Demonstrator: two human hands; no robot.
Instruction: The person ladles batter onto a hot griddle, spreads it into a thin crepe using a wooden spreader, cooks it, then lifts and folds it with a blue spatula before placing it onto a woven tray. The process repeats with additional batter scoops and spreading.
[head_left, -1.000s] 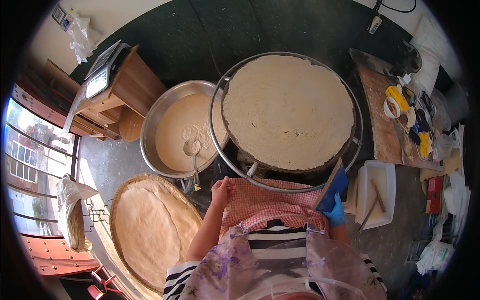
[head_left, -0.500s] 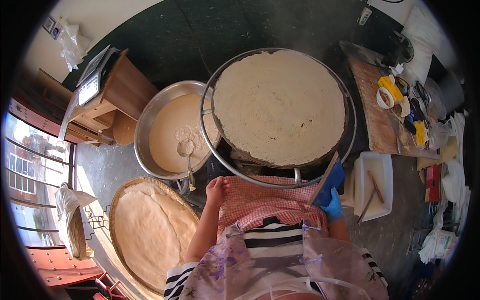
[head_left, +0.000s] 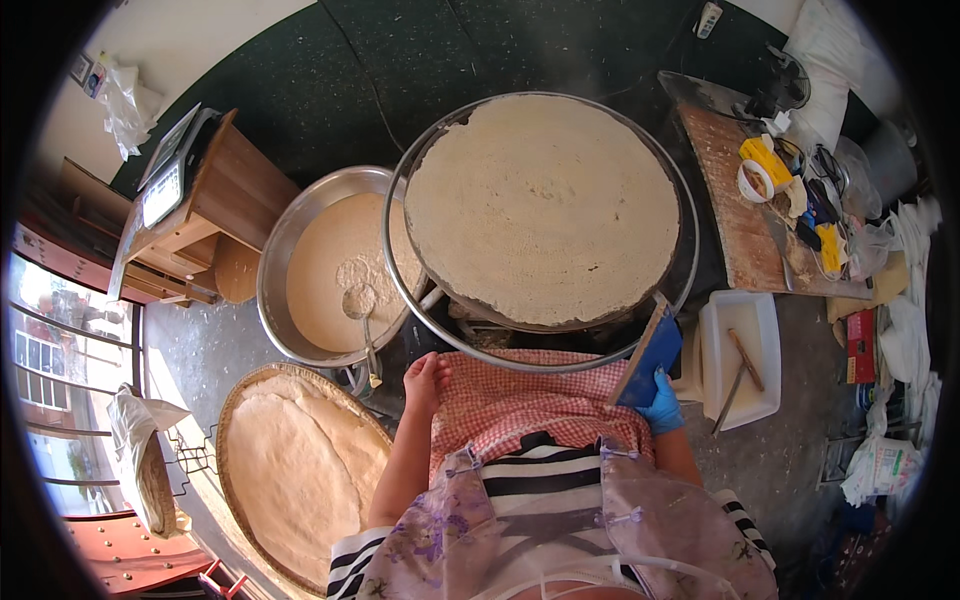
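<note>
A large round griddle (head_left: 560,326) in front of me is covered by a thin pale sheet of batter (head_left: 545,205). An outer metal ring (head_left: 694,215) runs around it. Below its near edge, my left hand (head_left: 427,380) hangs over the red checked apron with fingers curled in and nothing visible in them. My right hand (head_left: 662,405), in a blue glove, grips a blue flat-bladed scraper (head_left: 650,358) at the griddle's near right rim. The blade slants up toward the ring; whether it touches the batter I cannot tell.
A metal basin (head_left: 275,290) of batter with a ladle (head_left: 364,325) stands left. Nearer lies a round woven tray (head_left: 232,480) of stacked flatbreads (head_left: 300,470). To the right are a white tub (head_left: 768,345) with two sticklike tools and a wooden board (head_left: 715,185) bearing clutter.
The griddle with its batter sheet has turned: dark spots, the edge outline and the ring's posts sit elsewhere. The view has shifted slightly. Both hands keep nearly the same pose.
</note>
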